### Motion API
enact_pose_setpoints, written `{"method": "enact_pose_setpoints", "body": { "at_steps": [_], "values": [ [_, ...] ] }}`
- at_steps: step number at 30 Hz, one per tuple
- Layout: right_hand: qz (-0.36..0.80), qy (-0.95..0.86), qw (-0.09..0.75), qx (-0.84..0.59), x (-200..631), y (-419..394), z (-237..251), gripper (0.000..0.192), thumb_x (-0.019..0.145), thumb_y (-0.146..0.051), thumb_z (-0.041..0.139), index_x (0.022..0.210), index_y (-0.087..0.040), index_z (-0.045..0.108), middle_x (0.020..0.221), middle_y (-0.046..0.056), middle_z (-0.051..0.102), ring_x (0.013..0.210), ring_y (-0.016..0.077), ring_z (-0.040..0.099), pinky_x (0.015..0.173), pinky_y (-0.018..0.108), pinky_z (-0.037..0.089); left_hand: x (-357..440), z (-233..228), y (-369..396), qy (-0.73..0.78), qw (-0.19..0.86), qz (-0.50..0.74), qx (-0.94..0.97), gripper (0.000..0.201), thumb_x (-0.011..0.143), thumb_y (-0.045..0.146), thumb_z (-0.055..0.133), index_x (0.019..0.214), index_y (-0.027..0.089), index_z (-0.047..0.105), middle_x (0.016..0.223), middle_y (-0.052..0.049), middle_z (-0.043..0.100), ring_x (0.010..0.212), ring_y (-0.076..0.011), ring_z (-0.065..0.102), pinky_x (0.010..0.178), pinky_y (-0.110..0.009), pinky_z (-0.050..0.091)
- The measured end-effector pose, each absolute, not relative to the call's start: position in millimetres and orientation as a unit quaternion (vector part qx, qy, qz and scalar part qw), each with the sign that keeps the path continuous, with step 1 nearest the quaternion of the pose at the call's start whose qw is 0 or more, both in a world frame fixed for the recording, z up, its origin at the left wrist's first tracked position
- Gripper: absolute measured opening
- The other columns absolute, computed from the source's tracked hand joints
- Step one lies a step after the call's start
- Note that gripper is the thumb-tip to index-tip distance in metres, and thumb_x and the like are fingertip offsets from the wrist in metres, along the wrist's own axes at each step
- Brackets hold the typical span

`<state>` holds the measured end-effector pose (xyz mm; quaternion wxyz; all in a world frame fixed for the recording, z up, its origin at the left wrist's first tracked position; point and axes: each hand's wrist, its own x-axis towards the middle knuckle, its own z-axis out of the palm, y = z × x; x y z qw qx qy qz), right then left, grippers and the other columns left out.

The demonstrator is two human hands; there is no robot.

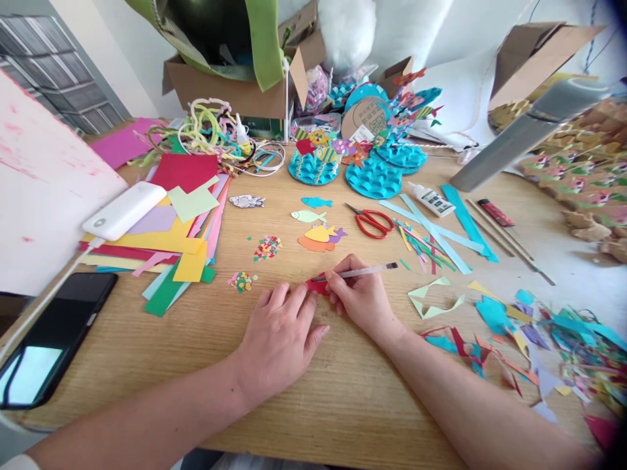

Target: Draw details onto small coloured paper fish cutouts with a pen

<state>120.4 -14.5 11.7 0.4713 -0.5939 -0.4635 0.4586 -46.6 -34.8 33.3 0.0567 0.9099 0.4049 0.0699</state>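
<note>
On the wooden tabletop [343, 391], the left hand [279, 339] presses flat on a small red paper piece [317, 286], while the right hand [362, 300] holds a thin pen [362, 271] over it. Farther off lie paper fish [321, 236] and red scissors [375, 222]; coloured paper sheets [171, 241] are stacked at left, scraps [539, 339] at right.

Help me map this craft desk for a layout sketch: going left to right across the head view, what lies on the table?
Black phone → white power bank → coloured paper stack → left hand → right hand → glue bottle → paper scraps.
</note>
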Motion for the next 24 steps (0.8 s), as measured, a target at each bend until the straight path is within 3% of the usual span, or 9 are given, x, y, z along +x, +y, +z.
{"method": "enact_pose_setpoints", "body": {
  "at_steps": [24],
  "values": [
    [0.45,-0.472,0.47,-0.594,120.9,-14.6,10.0,0.022,0.08,-0.034,0.062,0.071,-0.022,0.046,0.048,-0.006,0.055,0.032,0.0082,0.045,0.028,0.017,0.032,-46.6,33.3,-34.3,0.404,0.057,0.077,0.91,0.04,0.094,0.041,0.042,0.122,0.015,0.056,0.124,-0.01,0.055,0.103,-0.0282,0.045,0.086,-0.046,0.039]
  ]
}}
